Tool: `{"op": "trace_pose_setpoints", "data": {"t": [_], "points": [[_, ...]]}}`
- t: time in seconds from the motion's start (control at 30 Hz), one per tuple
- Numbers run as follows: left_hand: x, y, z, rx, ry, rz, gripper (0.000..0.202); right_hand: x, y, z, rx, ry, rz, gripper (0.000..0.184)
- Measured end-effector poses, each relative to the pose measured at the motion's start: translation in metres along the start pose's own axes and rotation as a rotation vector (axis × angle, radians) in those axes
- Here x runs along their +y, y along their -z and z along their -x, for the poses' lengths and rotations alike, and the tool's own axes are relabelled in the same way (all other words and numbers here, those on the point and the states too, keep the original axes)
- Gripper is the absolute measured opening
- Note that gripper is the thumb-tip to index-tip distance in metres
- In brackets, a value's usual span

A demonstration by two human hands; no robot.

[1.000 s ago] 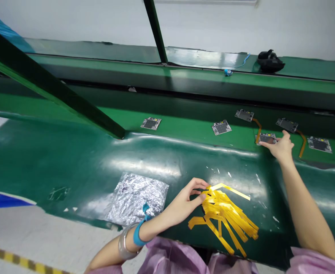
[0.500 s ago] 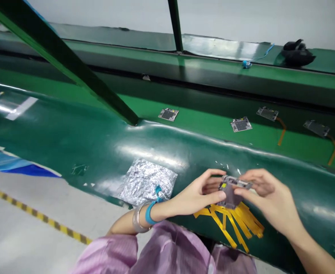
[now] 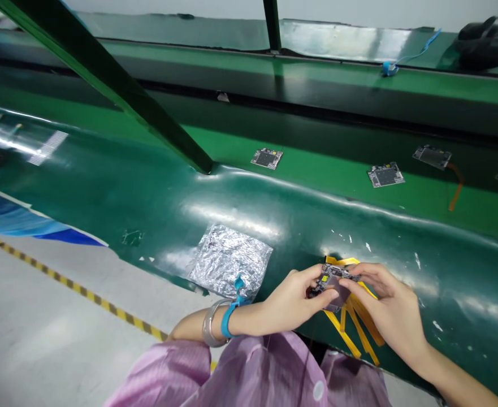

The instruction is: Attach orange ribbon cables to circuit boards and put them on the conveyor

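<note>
Between my two hands is a small circuit board [image 3: 336,285] with a grey plate and a yellow spot. My left hand [image 3: 302,297] grips its left side, thumb on top and fingers underneath. On the right edge, my right hand [image 3: 386,302] pinches the board with thumb and forefinger. Several orange-yellow flex cables [image 3: 354,328] lie fanned out on the bench below and behind the board, partly hidden by it and my hands. A silvery foil sheet [image 3: 232,257] lies left of my hands, under the blue strap [image 3: 228,320] on my left wrist.
On the green belt [image 3: 316,181] behind the bench lie several circuit boards, including one board [image 3: 267,158], another board [image 3: 385,174], and a board [image 3: 432,156] with an orange flex cable. A slanted green post [image 3: 147,113] rises at left. A black object [image 3: 484,48] sits far right.
The board is now lower and flatter in my hands, with its upper face showing more. My right hand has shifted slightly left. The view has turned, moving the belt's boards rightward and upward in it.
</note>
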State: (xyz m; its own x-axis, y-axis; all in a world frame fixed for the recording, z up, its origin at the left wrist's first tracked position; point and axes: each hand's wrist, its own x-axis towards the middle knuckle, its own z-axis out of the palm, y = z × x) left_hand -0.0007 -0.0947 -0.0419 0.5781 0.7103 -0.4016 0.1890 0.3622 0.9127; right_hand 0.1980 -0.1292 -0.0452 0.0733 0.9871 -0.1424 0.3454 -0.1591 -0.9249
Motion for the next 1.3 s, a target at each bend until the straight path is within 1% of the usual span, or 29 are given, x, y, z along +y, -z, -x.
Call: {"op": "trace_pose_setpoints", "data": {"t": [0.07, 0.1, 0.13, 0.17, 0.2, 0.27, 0.33, 0.4, 0.5, 0.57, 0.63, 0.7, 0.8, 0.9, 1.0, 1.1, 1.23, 1.3], "points": [[-0.002, 0.002, -0.002, -0.01, 0.002, 0.078, 0.028, -0.001, 0.001, -0.002, -0.046, 0.103, 0.061, 0.016], [-0.004, 0.005, -0.004, -0.013, 0.006, 0.15, 0.031, -0.001, 0.003, -0.004, -0.067, 0.158, 0.083, 0.016], [-0.004, 0.01, -0.006, 0.0, 0.012, 0.233, 0.035, 0.0, 0.005, -0.005, -0.072, 0.204, 0.098, 0.013], [-0.005, 0.016, -0.008, 0.032, 0.022, 0.316, 0.038, 0.002, 0.007, -0.007, -0.058, 0.236, 0.109, 0.007], [-0.006, 0.023, -0.01, 0.08, 0.037, 0.391, 0.039, 0.004, 0.009, -0.009, -0.033, 0.255, 0.132, 0.006], [-0.005, 0.038, -0.014, 0.194, 0.066, 0.483, 0.036, 0.014, 0.011, -0.013, -0.011, 0.279, 0.237, 0.011], [-0.005, 0.05, -0.015, 0.258, 0.073, 0.483, 0.041, 0.026, 0.008, -0.016, -0.071, 0.316, 0.387, 0.013], [-0.004, 0.056, -0.014, 0.266, 0.08, 0.413, 0.049, 0.039, 0.003, -0.019, -0.143, 0.349, 0.526, 0.018], [-0.004, 0.055, -0.012, 0.262, 0.095, 0.321, 0.048, 0.052, -0.002, -0.026, -0.162, 0.354, 0.661, 0.018], [-0.004, 0.051, -0.01, 0.255, 0.11, 0.293, 0.043, 0.053, 0.0, -0.033, -0.185, 0.335, 0.685, 0.017], [-0.005, 0.047, -0.009, 0.243, 0.117, 0.254, 0.038, 0.048, 0.006, -0.038, -0.236, 0.3, 0.643, 0.019], [-0.006, 0.045, -0.009, 0.219, 0.108, 0.179, 0.036, 0.037, 0.013, -0.039, -0.268, 0.23, 0.544, 0.02], [-0.004, 0.043, -0.007, 0.151, 0.103, 0.023, 0.034, 0.017, 0.02, -0.03, -0.22, 0.074, 0.326, 0.024], [-0.001, 0.038, -0.004, 0.062, 0.107, -0.089, 0.033, 0.0, 0.018, -0.017, -0.166, -0.034, 0.159, 0.027], [0.001, 0.033, -0.002, 0.013, 0.081, -0.158, 0.032, -0.008, 0.011, -0.011, -0.162, -0.059, 0.103, 0.027], [0.004, 0.029, -0.001, 0.001, 0.07, -0.186, 0.032, -0.01, 0.007, -0.011, -0.169, -0.057, 0.095, 0.026], [0.007, 0.029, 0.0, -0.008, 0.068, -0.186, 0.031, -0.01, 0.008, -0.012, -0.148, -0.045, 0.107, 0.027], [0.008, 0.029, 0.0, -0.005, 0.072, -0.191, 0.032, -0.01, 0.009, -0.012, -0.159, -0.044, 0.116, 0.028]]}}
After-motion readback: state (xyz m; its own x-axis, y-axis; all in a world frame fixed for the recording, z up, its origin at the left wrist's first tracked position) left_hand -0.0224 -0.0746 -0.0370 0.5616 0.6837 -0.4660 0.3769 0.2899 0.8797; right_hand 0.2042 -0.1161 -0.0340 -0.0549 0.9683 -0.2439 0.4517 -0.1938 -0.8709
